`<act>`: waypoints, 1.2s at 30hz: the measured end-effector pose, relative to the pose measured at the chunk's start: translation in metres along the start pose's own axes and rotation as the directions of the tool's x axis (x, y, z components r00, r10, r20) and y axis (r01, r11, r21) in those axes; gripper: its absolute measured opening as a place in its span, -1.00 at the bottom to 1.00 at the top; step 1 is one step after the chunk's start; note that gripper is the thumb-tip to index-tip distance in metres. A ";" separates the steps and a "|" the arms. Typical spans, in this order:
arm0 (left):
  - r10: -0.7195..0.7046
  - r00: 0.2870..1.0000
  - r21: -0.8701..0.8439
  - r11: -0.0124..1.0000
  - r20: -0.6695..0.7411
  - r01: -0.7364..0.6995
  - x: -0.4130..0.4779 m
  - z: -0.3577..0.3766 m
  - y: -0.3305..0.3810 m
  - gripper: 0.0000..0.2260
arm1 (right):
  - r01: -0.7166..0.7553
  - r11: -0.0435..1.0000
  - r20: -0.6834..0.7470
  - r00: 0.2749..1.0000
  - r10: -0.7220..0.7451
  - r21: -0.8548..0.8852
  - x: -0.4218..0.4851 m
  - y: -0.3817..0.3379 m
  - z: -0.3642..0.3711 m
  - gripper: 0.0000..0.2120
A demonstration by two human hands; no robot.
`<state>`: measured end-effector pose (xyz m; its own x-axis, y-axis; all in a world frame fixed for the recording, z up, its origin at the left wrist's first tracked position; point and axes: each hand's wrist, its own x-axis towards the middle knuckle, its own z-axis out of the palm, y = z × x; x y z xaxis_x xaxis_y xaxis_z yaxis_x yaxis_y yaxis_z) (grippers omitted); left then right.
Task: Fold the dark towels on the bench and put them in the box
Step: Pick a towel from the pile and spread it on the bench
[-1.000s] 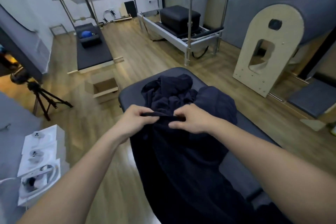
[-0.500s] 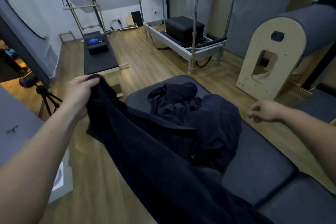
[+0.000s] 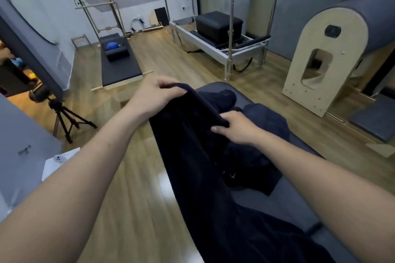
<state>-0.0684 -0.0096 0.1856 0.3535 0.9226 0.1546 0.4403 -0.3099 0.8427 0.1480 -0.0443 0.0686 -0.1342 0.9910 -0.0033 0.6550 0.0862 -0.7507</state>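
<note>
A dark navy towel [image 3: 192,156] hangs from both my hands and drapes down toward me over the bench's near edge. My left hand [image 3: 156,96] grips its upper left end, raised above the floor beside the bench. My right hand [image 3: 235,128] pinches the same top edge lower and to the right. Behind the held towel, a heap of other dark towels [image 3: 263,126] lies crumpled on the dark padded bench [image 3: 299,205]. The cardboard box [image 3: 123,97] is mostly hidden behind my left hand and wrist.
A camera tripod [image 3: 64,115] stands on the wood floor at left. White boxes [image 3: 57,162] sit by my left forearm. A low padded platform [image 3: 119,66] and a metal-framed reformer [image 3: 220,42] stand further back. A wooden arched barrel [image 3: 324,57] is at right.
My left hand swung the towel end out to the left, then back in toward the middle. My right hand, briefly off the cloth, came back and took the top edge again.
</note>
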 end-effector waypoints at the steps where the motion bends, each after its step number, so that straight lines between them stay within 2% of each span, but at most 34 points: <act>1: 0.000 0.999 -0.016 1.000 -0.042 -0.001 0.001 -0.009 -0.004 -0.84 | -0.049 0.998 0.036 0.998 0.050 -0.028 -0.003 0.011 -0.001 -0.95; 4: -0.032 0.987 -0.067 0.998 -0.157 0.021 0.008 -0.030 -0.018 -0.88 | -0.186 0.960 0.075 0.976 0.206 -0.210 -0.012 0.051 -0.002 -0.81; 7: -0.081 0.950 -0.164 0.986 -0.303 0.032 0.020 -0.044 -0.034 -0.85 | -0.336 0.908 -0.020 0.939 0.343 -0.251 -0.025 0.088 -0.015 -0.73; 10: -0.082 0.945 -0.161 0.986 -0.317 0.031 0.032 -0.042 -0.049 -0.88 | -0.480 0.866 -0.241 0.865 0.440 -0.141 -0.037 0.117 -0.044 -0.77; 11: -0.121 0.955 -0.129 0.988 -0.271 0.088 0.036 -0.039 -0.058 -0.92 | -0.514 0.855 -0.338 0.818 0.466 -0.066 -0.042 0.122 -0.055 -0.78; 12: -0.208 0.955 -0.060 0.978 -0.213 0.200 0.039 -0.037 -0.066 -0.82 | -0.542 0.840 -0.422 0.759 0.495 0.011 -0.046 0.128 -0.065 -0.78; 13: -0.344 0.925 0.055 0.933 -0.158 0.356 0.041 -0.034 -0.076 -0.63 | -0.568 0.821 -0.487 0.700 0.523 0.065 -0.052 0.133 -0.075 -0.79; 15: -0.612 0.784 0.382 0.704 -0.099 0.598 0.036 -0.034 -0.100 -0.34 | -0.653 0.747 -0.556 0.578 0.597 0.124 -0.065 0.146 -0.087 -0.83; 16: -0.699 0.711 0.497 0.591 -0.077 0.635 0.030 -0.034 -0.112 -0.32 | -0.703 0.699 -0.555 0.532 0.639 0.132 -0.072 0.152 -0.090 -0.81; 17: -0.759 0.649 0.533 0.532 -0.043 0.658 0.024 -0.033 -0.123 -0.37 | -0.748 0.653 -0.525 0.511 0.680 0.118 -0.079 0.157 -0.090 -0.76; 19: -0.839 0.544 0.508 0.469 0.003 0.722 0.008 -0.028 -0.137 -0.53 | -0.811 0.584 -0.354 0.535 0.767 0.038 -0.088 0.165 -0.084 -0.61; 21: -0.871 0.490 0.410 0.456 0.023 0.790 -0.003 -0.025 -0.148 -0.60 | -0.830 0.525 -0.117 0.550 0.827 -0.190 -0.091 0.170 -0.076 -0.47; 22: -0.876 0.480 0.343 0.464 0.042 0.817 -0.006 -0.026 -0.151 -0.62 | -0.807 0.497 -0.057 0.540 0.840 -0.318 -0.091 0.170 -0.075 -0.47; 24: -0.868 0.492 0.237 0.494 0.074 0.837 -0.009 -0.034 -0.153 -0.58 | -0.756 0.464 -0.083 0.558 0.826 -0.463 -0.091 0.167 -0.078 -0.57; 27: -0.855 0.493 0.243 0.518 0.161 0.820 -0.015 -0.052 -0.150 -0.53 | -0.756 0.412 -0.255 0.589 0.767 -0.508 -0.091 0.163 -0.097 -0.72; 29: -0.835 0.464 0.260 0.537 0.295 0.802 -0.019 -0.064 -0.149 -0.59 | -0.814 0.420 -0.373 0.564 0.737 -0.401 -0.094 0.161 -0.109 -0.77; 31: -0.796 0.467 0.249 0.578 0.386 0.777 -0.020 -0.069 -0.148 -0.76 | -0.835 0.534 -0.465 0.528 0.711 -0.133 -0.090 0.154 -0.115 -0.83; 33: -0.770 0.528 0.182 0.612 0.358 0.769 -0.019 -0.062 -0.143 -0.85 | -0.691 0.658 -0.461 0.499 0.734 0.299 -0.081 0.130 -0.108 -0.89; 34: -0.751 0.577 0.113 0.635 0.322 0.764 -0.017 -0.054 -0.136 -0.86 | -0.592 0.654 -0.403 0.516 0.756 0.470 -0.074 0.114 -0.102 -0.91; 36: -0.693 0.676 -0.123 0.670 0.249 0.732 -0.010 -0.028 -0.121 -0.91 | -0.477 0.626 -0.286 0.606 0.743 0.617 -0.059 0.078 -0.084 -0.91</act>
<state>-0.1485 0.0249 0.0969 0.1393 0.7816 -0.6081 0.4527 0.4959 0.7411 0.2697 -0.0871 0.0658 0.6179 0.6935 -0.3705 0.0153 -0.4818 -0.8761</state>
